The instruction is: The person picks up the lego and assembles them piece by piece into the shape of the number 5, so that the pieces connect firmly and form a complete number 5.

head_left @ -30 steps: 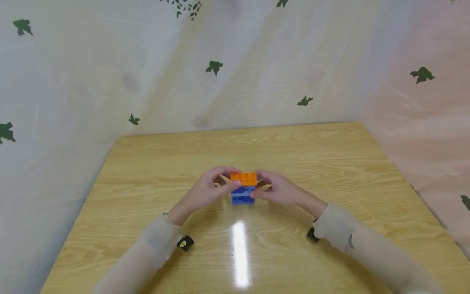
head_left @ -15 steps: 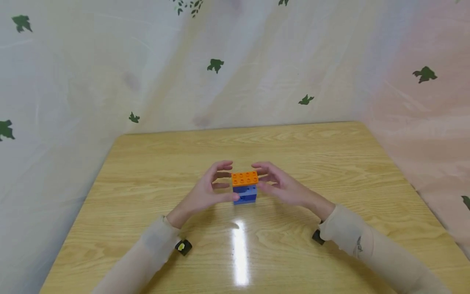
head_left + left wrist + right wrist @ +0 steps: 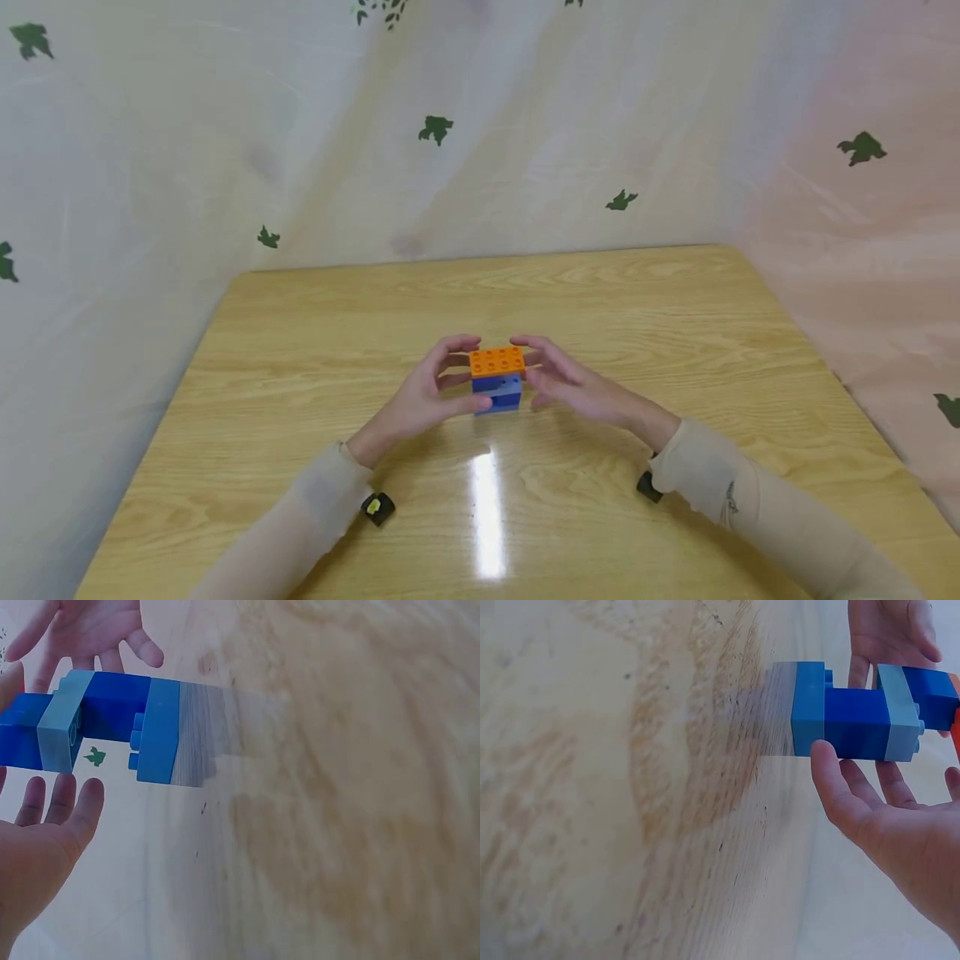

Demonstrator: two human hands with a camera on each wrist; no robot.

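Note:
A stack of toy building bricks stands upright on the wooden table (image 3: 637,317). Its top is an orange brick (image 3: 497,362) with studs. Below come dark blue bricks (image 3: 855,724), a light blue brick (image 3: 66,724) between them, and a medium blue brick (image 3: 808,709) at the bottom. On the left side, my left hand (image 3: 423,396) curves loosely around the stack, thumb in front of the lower bricks. My right hand (image 3: 581,390) hovers at the other side with fingers spread and bent. Neither hand visibly grips a brick; light contact cannot be told.
Pale cloth (image 3: 525,167) with green leaf shapes hangs behind the table and along its sides. Small black devices (image 3: 378,507) sit at both wrists. A bright light reflection (image 3: 487,517) lies on the table in front of the stack.
A second ago both hands held the top of the stack at the orange brick. Since then the fingers have loosened and spread apart, and the left thumb has dropped lower. The stack stays in place.

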